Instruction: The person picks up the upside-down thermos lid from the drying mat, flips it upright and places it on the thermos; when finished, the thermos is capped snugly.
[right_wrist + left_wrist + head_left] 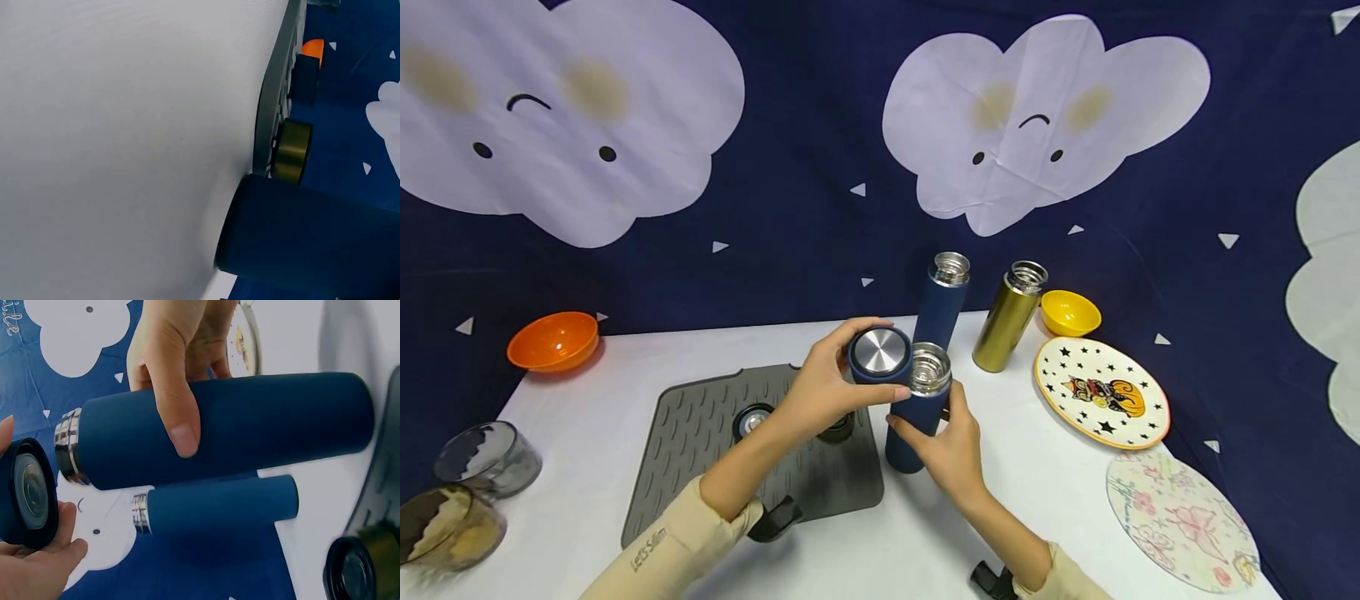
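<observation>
My left hand holds a navy flask lid by its rim, its steel disc facing up, right beside the open steel mouth of a navy flask. That flask stands on the white table, and my right hand grips its body, thumb across the front. In the left wrist view the lid sits in my fingertips, just off the flask's threaded neck. The right wrist view shows only the flask's base on the table.
A second open navy flask and a gold flask stand behind. A grey mat carries a navy lid and a gold lid. Yellow bowl, star plate, floral plate, orange bowl and glass bowls lie around.
</observation>
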The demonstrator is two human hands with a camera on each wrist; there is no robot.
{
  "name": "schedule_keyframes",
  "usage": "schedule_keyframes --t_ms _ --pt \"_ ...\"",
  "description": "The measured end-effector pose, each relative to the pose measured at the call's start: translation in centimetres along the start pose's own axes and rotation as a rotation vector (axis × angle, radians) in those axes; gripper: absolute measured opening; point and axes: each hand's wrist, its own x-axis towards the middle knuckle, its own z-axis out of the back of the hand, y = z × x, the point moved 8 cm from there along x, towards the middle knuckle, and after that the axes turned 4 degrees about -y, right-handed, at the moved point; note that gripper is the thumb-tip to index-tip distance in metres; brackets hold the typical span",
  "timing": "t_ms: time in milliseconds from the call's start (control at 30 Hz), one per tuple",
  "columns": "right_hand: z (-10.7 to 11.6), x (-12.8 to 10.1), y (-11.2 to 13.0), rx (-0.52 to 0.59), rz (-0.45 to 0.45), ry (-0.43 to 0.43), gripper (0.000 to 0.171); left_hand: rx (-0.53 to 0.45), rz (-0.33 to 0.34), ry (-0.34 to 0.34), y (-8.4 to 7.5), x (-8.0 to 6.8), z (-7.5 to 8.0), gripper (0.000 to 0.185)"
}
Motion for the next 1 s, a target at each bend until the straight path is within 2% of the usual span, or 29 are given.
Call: schedule_keyframes --t_ms 233,333,500,667,767,833,1000 --pt "0.1 -0.6 -0.1 -0.033 0.078 -0.01 0.068 0.105 -0.092 0.031 0.0 1.9 -3.8 0.07" --pt "0.2 -0.8 -0.2 -0.027 0.078 -0.013 0.065 0.137 -0.107 0.039 0.4 2.1 -4.7 0.068" --pt "0.0 -1.0 -0.1 0.0 0.057 0.003 0.067 0.151 -0.119 0.05 0.8 2.1 -4.9 0.065" --pt "0.0 -0.8 -0.1 -0.001 0.066 0.004 0.067 0.243 -0.14 0.065 1.1 2.3 -4.8 0.063" --pt "0.0 -0.7 0.0 -0.009 0.073 0.008 0.067 0.261 -0.149 0.083 1.3 2.3 -4.5 0.064" --pt "0.0 -0.6 0.0 -0.009 0.072 0.01 0.069 0.229 -0.144 0.117 1.5 2.5 -4.3 0.066" --pt "-0.1 -0.6 -0.2 0.004 0.053 0.015 0.07 -0.018 -0.086 0.273 2.1 2.7 -4.5 0.081"
